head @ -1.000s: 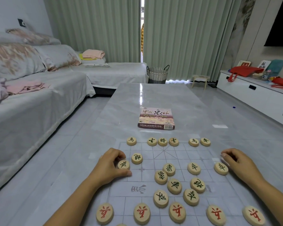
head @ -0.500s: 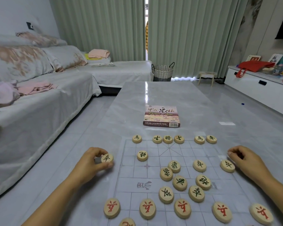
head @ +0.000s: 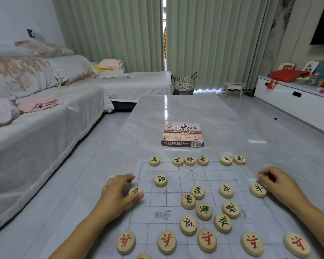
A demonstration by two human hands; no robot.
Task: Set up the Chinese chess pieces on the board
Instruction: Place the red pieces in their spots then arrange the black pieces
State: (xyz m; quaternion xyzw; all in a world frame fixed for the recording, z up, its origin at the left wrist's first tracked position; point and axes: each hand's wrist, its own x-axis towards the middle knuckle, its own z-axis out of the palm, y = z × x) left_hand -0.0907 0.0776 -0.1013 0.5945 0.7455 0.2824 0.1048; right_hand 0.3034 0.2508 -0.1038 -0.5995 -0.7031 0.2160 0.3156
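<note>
A thin translucent chess board (head: 209,186) with a printed grid lies on the marble table. Black-lettered wooden discs line its far edge (head: 190,161), and more lie scattered in the middle (head: 203,211). Red-lettered discs (head: 166,242) form a row at the near edge. My left hand (head: 118,195) pinches a black-lettered disc (head: 135,191) on the board's left edge line. My right hand (head: 282,186) rests with curled fingers at the board's right edge, beside a black disc (head: 258,190); nothing shows in its fingers.
The chess set's box (head: 182,134) lies on the table (head: 176,109) beyond the board. A covered sofa (head: 36,128) runs along the left. A woven basket (head: 183,83) and small stool (head: 234,88) stand by the curtains; a white cabinet (head: 295,103) is at right.
My left hand carried the black disc from inside the board out to the left, then brought it down onto the left edge line. My right hand stayed curled at the right edge.
</note>
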